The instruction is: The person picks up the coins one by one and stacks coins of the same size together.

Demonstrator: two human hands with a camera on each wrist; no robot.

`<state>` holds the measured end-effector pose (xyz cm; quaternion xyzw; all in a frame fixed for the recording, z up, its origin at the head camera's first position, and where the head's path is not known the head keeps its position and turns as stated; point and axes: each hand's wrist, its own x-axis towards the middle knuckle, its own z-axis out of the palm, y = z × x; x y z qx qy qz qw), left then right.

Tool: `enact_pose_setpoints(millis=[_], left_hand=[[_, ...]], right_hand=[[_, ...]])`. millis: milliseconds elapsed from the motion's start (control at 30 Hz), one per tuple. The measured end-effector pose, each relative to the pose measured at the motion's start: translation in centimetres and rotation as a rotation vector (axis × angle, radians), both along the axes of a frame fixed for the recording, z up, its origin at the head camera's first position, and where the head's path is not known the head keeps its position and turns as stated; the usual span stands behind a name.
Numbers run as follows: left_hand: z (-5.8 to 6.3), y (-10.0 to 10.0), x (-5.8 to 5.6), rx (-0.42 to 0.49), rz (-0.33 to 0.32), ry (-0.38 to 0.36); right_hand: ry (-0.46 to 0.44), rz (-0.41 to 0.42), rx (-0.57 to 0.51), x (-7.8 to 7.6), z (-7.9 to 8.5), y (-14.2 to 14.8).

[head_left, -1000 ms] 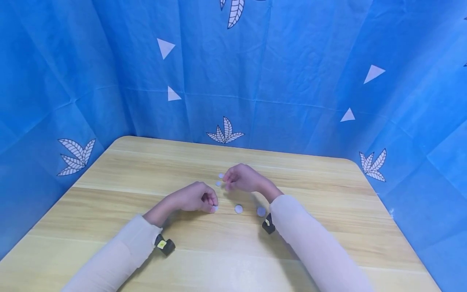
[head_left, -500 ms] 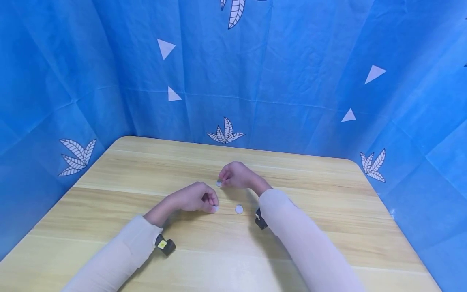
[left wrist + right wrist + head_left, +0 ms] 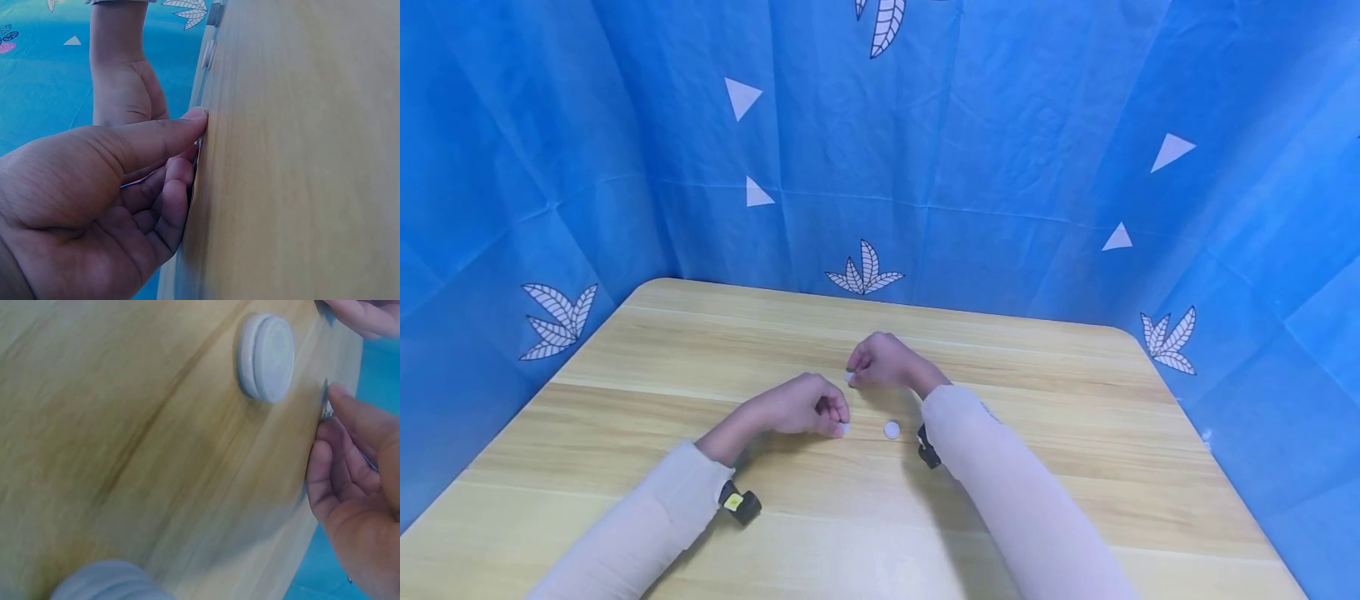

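My left hand (image 3: 801,406) rests low over the table, thumb and curled fingers pinching a small silver-grey coin (image 3: 846,428) whose edge peeks out at the fingertips. Farther back, my right hand (image 3: 883,360) pinches at another coin (image 3: 850,377); in the right wrist view a thin shiny edge shows between thumb and fingers of the right hand (image 3: 356,469). Between the hands and nearer lies a short coin stack (image 3: 892,430), seen in the right wrist view as two layered discs (image 3: 267,357). A ridged, taller stack (image 3: 109,581) shows at that view's lower left, hidden by the sleeve in the head view.
The wooden table (image 3: 700,533) has rounded far corners and meets a blue patterned curtain (image 3: 850,150) behind it. A black wrist camera (image 3: 741,505) hangs under the left cuff, and another (image 3: 928,450) under the right, close to the short stack.
My right hand has moved left and down onto the far coins; one of the two seen there is now hidden. The right sleeve now covers the rightmost stack. The left hand has stayed put.
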<state>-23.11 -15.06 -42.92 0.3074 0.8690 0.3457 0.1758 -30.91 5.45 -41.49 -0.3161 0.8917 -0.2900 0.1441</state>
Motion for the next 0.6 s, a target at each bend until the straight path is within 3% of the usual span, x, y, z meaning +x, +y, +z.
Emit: enact_pose_setpoints(millis=[600], left_hand=[[-0.13, 0.06, -0.12, -0.003, -0.005, 0.01]], right_hand=[[-0.023, -0.029, -0.007, 0.1, -0.02, -0.25]])
